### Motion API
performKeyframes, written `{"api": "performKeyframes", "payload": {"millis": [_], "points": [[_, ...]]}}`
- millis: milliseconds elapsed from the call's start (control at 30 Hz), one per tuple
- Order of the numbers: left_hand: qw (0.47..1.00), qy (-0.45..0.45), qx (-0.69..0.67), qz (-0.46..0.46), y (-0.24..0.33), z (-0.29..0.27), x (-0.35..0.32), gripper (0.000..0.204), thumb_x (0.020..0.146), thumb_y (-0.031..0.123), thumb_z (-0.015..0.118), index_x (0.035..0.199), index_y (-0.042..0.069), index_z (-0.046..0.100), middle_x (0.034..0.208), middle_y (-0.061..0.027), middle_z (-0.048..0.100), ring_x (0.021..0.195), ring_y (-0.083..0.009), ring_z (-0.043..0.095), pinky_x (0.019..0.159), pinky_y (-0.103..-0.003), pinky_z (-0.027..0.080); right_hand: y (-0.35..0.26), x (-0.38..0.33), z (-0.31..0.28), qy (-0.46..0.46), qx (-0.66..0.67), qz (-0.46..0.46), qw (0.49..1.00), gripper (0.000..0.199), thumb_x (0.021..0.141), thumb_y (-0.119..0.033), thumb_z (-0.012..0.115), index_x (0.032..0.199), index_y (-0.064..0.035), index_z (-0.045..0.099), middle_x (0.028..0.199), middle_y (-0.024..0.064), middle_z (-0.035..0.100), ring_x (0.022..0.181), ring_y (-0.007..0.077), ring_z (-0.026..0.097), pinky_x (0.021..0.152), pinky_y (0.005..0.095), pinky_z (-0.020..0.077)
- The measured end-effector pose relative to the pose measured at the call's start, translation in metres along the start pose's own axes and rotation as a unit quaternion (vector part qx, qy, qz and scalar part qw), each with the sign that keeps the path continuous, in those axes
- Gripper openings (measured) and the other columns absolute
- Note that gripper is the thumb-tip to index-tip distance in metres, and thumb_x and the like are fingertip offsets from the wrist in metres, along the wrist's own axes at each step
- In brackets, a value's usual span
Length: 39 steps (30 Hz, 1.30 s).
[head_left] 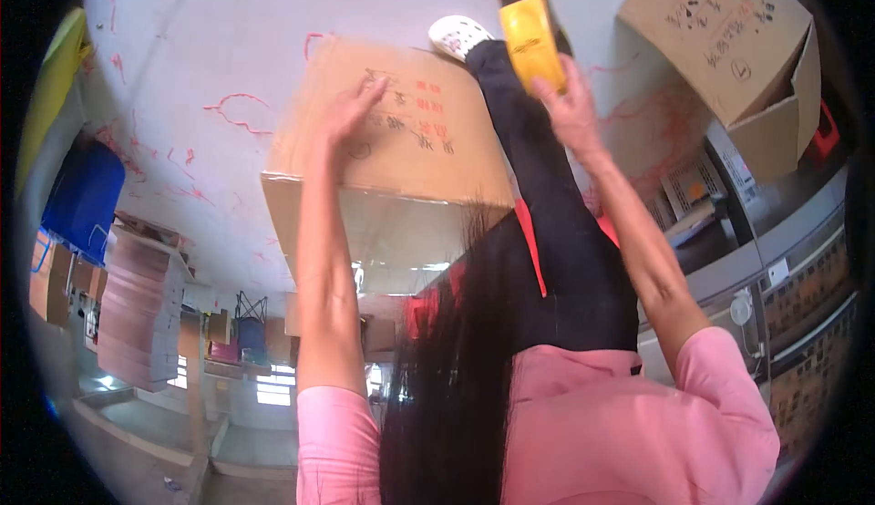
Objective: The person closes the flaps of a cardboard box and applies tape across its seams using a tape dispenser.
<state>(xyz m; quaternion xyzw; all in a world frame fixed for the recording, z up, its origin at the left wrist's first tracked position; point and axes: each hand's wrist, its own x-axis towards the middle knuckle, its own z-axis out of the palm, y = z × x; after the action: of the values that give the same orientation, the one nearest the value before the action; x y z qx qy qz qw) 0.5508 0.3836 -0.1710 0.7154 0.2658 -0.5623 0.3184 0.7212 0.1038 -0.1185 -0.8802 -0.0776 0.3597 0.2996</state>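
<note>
A large brown cardboard box (301, 140) stands on the floor in front of me, with handwriting and red print on one face. Clear, shiny tape (401, 231) covers part of its nearer face. My left hand (357, 113) lies against the written face, fingers stretched out and nothing in them. Up and to the right, my right hand (570, 113) grips the lower end of a yellow tape dispenser (529, 36), held in the air apart from the box. The dispenser's far end points away from me.
Another cardboard box (720, 40) with a raised flap is at the far right, near shelving (802, 323). A blue bin (84, 200) and a tall stack of flat pinkish sheets (138, 309) stand at left. My leg and white clog (458, 36) are beside the box.
</note>
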Motion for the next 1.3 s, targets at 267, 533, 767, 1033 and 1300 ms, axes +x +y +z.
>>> {"api": "performKeyframes", "payload": {"millis": [267,533,767,1033,1300], "points": [[0.938,0.156,0.022,0.31,0.159,0.177,-0.114,0.047,0.088,0.03,0.044,0.13,0.009,0.043,0.14,-0.0087,0.034,0.134,-0.0287,0.022,0.107,-0.058,0.007,0.065,-0.039,-0.054,0.024,0.1,0.124,0.987,0.043,0.085,-0.023,0.06,0.116,0.0047,0.048,0.103,0.0124,0.061,0.092,0.0164,0.059,0.081,0.0287,0.0458],[0.967,0.092,0.204,0.12,0.165,0.172,-0.095,0.051,0.092,0.035,0.032,0.135,0.008,0.037,0.142,-0.0059,0.032,0.137,-0.0238,0.014,0.103,-0.066,0.0,0.052,-0.087,-0.06,-0.086,0.065,0.098,0.989,0.042,0.085,-0.022,0.06,0.116,0.0043,0.048,0.102,0.0105,0.06,0.092,0.0157,0.056,0.08,0.0285,0.044],[0.921,0.153,0.359,-0.008,0.11,0.109,-0.068,0.049,0.092,0.032,0.034,0.135,0.01,0.037,0.144,-0.0069,0.028,0.137,-0.0255,0.012,0.106,-0.059,0.001,-0.023,-0.104,-0.099,-0.191,0.062,0.084,0.976,0.045,0.082,-0.023,0.063,0.116,0.0021,0.047,0.103,0.0064,0.056,0.094,0.0135,0.052,0.083,0.0268,0.0409],[0.686,0.592,-0.399,0.138,0.064,0.062,-0.143,0.041,0.084,0.025,0.054,0.119,0.003,0.051,0.132,-0.018,0.04,0.127,-0.0355,0.029,0.105,-0.053,0.019,-0.106,-0.136,-0.116,-0.324,0.077,0.125,0.935,0.061,0.066,-0.032,0.078,0.108,-0.0018,0.046,0.096,0.0052,0.057,0.085,0.0123,0.056,0.076,0.0258,0.0462],[0.805,0.523,-0.279,0.016,0.044,0.099,-0.138,0.034,0.087,0.03,0.048,0.108,0.006,0.061,0.114,-0.0176,0.056,0.129,-0.0329,0.027,0.108,-0.053,0.009,-0.131,-0.151,-0.107,-0.408,-0.042,0.069,0.909,0.053,0.065,-0.027,0.079,0.103,-0.0014,0.052,0.095,0.0044,0.053,0.09,0.0139,0.051,0.081,0.0276,0.041]]}}
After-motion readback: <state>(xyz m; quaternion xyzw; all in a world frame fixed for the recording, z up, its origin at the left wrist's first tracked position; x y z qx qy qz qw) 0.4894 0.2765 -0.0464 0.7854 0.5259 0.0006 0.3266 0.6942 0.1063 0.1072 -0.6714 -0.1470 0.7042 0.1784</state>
